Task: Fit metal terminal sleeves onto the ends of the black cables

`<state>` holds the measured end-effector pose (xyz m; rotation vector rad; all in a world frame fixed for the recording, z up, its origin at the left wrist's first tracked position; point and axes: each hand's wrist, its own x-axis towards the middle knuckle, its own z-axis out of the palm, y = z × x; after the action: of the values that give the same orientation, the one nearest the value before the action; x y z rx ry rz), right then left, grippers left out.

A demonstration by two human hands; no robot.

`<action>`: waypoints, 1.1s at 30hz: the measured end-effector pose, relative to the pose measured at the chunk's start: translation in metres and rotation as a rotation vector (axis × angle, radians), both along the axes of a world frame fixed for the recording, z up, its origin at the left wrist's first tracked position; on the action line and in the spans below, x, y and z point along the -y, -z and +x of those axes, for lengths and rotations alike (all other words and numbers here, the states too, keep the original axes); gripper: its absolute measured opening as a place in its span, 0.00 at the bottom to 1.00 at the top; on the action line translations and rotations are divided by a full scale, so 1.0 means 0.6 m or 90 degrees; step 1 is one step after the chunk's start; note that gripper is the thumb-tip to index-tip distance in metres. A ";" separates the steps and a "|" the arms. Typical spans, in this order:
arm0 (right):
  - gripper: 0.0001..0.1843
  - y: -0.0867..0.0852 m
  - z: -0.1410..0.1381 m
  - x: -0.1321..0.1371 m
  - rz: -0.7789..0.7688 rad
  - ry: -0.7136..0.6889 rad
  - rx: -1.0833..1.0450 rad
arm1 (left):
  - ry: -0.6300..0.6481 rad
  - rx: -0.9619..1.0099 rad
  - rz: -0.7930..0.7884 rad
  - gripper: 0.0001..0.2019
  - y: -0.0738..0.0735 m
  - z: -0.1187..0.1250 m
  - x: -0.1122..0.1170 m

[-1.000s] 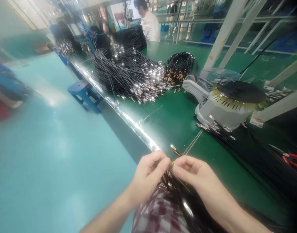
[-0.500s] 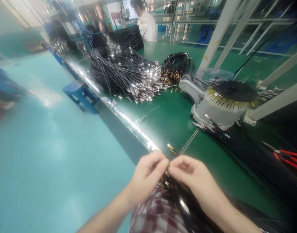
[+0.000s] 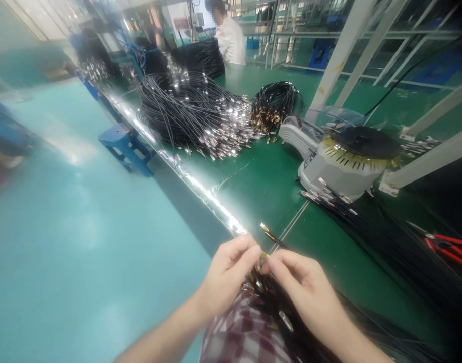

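Note:
My left hand (image 3: 233,267) pinches a cable end (image 3: 263,255) with yellow tape on it, between thumb and forefinger. Opposite it, the fingertips of my right hand (image 3: 304,282) close on the same small piece, leaving a narrow strip visible between the hands. Below my hands, a bundle of black cables (image 3: 285,318) with metal and amber-taped ends lies across my lap, partly hidden by my right hand. Just beyond my fingers, another taped cable end (image 3: 266,229) rests on the green table (image 3: 231,189).
A grey round tape dispenser (image 3: 334,171) with yellow strips stands at right, beside black cables (image 3: 338,212) and red-handled pliers (image 3: 442,244). Coiled cables (image 3: 185,113) and a smaller coil (image 3: 276,103) lie farther back. A blue stool (image 3: 121,141) stands left; a person in white (image 3: 231,43) sits behind.
My right hand has shifted slightly right and down, widening the gap between my fingertips, so more of the yellow-taped piece shows. My left hand is almost still.

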<state>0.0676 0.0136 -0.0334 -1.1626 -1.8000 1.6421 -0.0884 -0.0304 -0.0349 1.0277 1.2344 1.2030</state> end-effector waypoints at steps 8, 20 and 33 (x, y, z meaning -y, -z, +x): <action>0.19 0.013 0.008 0.008 0.007 0.029 -0.023 | -0.008 0.022 -0.009 0.17 0.006 0.011 0.000; 0.20 -0.011 0.012 -0.005 0.050 -0.026 0.026 | -0.053 -0.029 0.003 0.16 0.002 0.015 0.010; 0.06 0.003 0.007 0.002 0.512 0.036 0.033 | -0.081 -0.052 -0.015 0.17 0.002 0.016 0.008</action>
<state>0.0717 0.0125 -0.0352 -0.8568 -2.1190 0.7053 -0.0786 -0.0354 -0.0364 1.0012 1.3924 1.2511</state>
